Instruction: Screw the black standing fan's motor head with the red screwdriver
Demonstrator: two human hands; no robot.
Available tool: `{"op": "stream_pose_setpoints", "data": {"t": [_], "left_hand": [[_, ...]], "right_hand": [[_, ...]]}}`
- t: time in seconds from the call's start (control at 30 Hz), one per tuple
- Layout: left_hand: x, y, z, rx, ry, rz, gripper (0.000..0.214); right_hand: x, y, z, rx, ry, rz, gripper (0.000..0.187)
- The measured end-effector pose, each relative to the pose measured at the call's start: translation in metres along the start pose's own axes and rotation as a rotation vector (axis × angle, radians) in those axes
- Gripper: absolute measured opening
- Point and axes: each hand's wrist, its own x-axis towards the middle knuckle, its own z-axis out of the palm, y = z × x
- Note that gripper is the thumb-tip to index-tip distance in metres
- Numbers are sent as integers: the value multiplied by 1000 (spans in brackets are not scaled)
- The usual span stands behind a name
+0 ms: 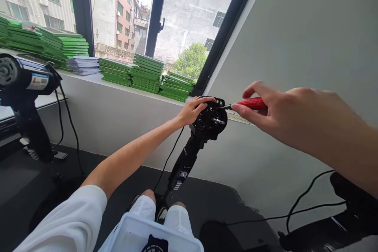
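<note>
Grey wall behind, left hand (193, 111) gripping round black hairdryer (206, 124), right hand (267, 112) pinching ribbed red screwdriver (249, 104).

daylit window (124, 12) above a white sill (97, 80), dark floor (212, 197).

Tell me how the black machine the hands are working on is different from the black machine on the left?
The held machine is steadied by the left hand, while the right hand pushes a red screwdriver into it; the left machine stands untouched. The held machine's round head shows open insides; the left machine wears a label. Both are black, with a handle and a black cord.
</note>
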Motion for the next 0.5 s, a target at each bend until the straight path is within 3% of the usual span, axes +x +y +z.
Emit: {"op": "stream_pose_setpoints", "data": {"t": [0.17, 0.3, 0.43, 0.5], "left_hand": [[0, -7, 4, -22, 35, 25, 40], [-1, -10, 6, -32, 41, 49, 39], [-2, -10, 7, -34, 49, 31, 40], [-2, -10, 6, -29, 46, 29, 40]], "right_hand": [[0, 1, 3, -80, 39, 23, 54], [1, 0, 2, 103, -7, -38, 45], [1, 0, -1, -45, 14, 53, 51], [1, 1, -1, 9, -2, 5, 46]]}}
